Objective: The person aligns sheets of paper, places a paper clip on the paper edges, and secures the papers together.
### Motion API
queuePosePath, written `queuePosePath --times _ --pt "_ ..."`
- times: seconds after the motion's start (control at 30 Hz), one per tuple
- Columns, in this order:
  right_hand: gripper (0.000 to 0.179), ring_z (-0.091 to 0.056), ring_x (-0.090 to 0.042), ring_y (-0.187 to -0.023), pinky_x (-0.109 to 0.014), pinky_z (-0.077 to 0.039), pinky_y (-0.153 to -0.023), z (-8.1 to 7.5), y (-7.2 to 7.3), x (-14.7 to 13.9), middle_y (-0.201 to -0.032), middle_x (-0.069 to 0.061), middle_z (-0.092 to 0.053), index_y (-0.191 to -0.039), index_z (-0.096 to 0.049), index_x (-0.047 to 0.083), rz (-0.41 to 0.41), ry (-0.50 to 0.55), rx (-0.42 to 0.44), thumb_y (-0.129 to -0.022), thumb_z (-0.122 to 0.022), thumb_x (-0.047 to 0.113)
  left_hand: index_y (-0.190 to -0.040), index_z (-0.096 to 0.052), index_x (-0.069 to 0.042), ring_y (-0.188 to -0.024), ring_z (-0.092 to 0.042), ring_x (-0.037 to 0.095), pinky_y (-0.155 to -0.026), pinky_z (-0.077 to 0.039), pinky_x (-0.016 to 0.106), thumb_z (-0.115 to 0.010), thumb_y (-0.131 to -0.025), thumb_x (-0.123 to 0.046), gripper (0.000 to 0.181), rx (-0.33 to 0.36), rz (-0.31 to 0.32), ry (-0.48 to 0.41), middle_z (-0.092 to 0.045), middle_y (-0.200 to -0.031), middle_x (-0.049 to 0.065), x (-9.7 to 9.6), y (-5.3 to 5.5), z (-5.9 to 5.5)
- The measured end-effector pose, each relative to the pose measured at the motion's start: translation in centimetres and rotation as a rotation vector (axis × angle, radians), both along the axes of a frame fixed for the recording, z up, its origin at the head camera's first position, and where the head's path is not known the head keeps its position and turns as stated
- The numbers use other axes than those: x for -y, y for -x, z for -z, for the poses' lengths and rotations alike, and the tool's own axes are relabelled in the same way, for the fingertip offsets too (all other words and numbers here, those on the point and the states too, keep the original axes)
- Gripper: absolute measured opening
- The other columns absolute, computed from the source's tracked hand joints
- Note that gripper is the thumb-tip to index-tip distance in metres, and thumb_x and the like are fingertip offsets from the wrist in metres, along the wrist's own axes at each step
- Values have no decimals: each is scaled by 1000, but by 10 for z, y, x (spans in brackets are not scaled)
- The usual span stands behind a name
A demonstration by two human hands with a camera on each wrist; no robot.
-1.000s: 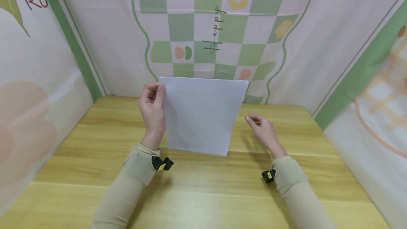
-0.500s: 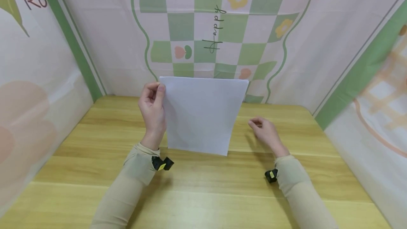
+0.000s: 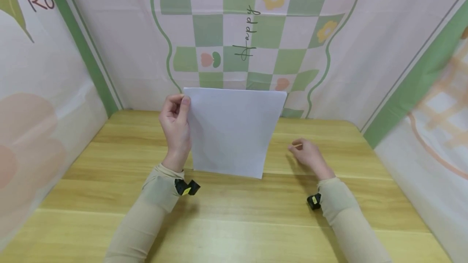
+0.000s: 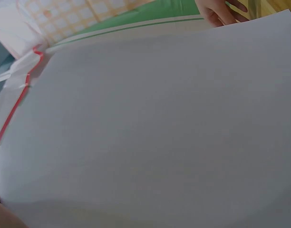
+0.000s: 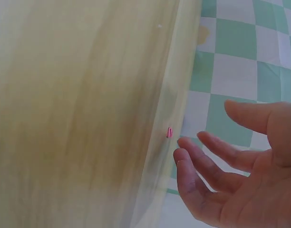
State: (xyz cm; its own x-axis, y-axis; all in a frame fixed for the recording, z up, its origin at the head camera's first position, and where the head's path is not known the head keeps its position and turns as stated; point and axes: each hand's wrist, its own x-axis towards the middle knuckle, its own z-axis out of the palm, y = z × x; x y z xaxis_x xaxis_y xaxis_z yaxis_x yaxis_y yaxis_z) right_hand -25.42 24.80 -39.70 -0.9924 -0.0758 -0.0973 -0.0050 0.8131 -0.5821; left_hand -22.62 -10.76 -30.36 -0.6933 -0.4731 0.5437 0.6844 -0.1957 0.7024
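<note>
My left hand (image 3: 176,123) pinches a plain white sheet of paper (image 3: 234,131) by its upper left edge, thumb on the near side. The sheet hangs nearly upright over the table, bare on the side facing me. In the left wrist view the paper (image 4: 150,123) fills most of the frame, and a bit of the holding hand shows at the lower left. Right of the paper and apart from it is my right hand (image 3: 308,155). In the right wrist view, the right hand (image 5: 236,166) holds nothing, its fingers loosely bent and thumb apart.
A wooden table (image 3: 234,222) lies below both hands. Patterned cloth (image 3: 241,31) hangs behind it and along both sides. A small pink-red looped thing (image 5: 169,132) shows against the table near its far edge. Black wrist cameras (image 3: 187,187) sit on both sleeves.
My right hand has drawn slightly away from the paper, to the right and toward me. The left hand and the sheet have stayed almost still.
</note>
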Motion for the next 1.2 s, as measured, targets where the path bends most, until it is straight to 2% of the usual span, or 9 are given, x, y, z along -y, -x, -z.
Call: queuePosePath --times 0.27,0.77,1.0,1.2 --pt "48 -52 -46 -113 -55 -42 -95 -1 -1 -3 -126 -33 -52 -131 -42 -10 -6 -58 54 -97 -50 23 -95 -60 5 -78 -51 13 -71 -42 21 -64 -90 -14 20 1 3 -3 -57 -85 -2 0 1 -1" --pt "44 -50 -47 -112 -54 -41 -96 4 3 -5 -123 -33 -52 -120 -49 -12 37 -143 76 -91 -56 20 -94 -60 4 -79 -51 13 -72 -42 21 -65 -89 -14 20 -4 21 -18 -57 -85 -2 -1 1 1" --pt "42 -52 -45 -108 -52 -43 -93 3 7 -5 -119 -32 -54 -116 -51 -12 59 -185 107 -92 -57 22 -93 -61 2 -79 -52 12 -72 -42 20 -66 -89 -15 18 -12 17 -16 -58 -85 -2 -1 1 1" --pt "46 -52 -45 -111 -53 -42 -96 0 10 -5 -123 -32 -54 -117 -53 -13 52 -209 139 -92 -57 25 -92 -62 -1 -78 -51 13 -71 -41 21 -65 -90 -14 13 -1 12 0 -57 -86 -1 0 1 0"
